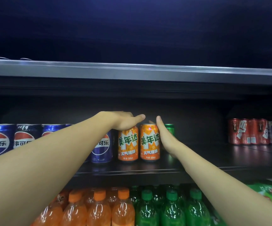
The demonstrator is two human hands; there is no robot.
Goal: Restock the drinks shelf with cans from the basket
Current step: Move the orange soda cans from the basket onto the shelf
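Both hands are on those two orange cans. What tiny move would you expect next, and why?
Probably a nudge left: the right hand lies flat against the right orange can, the left hand rests atop the left one. The pair stands near the blue cans, so closing up the row seems likely.

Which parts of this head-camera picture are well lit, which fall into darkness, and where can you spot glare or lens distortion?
Head view: the two orange cans and both forearms are brightly lit; the space above the grey shelf rail is almost black. Glare streaks mark the dark shelf surface and the green bottles. The rail bows with wide-angle distortion, and the red cans look soft.
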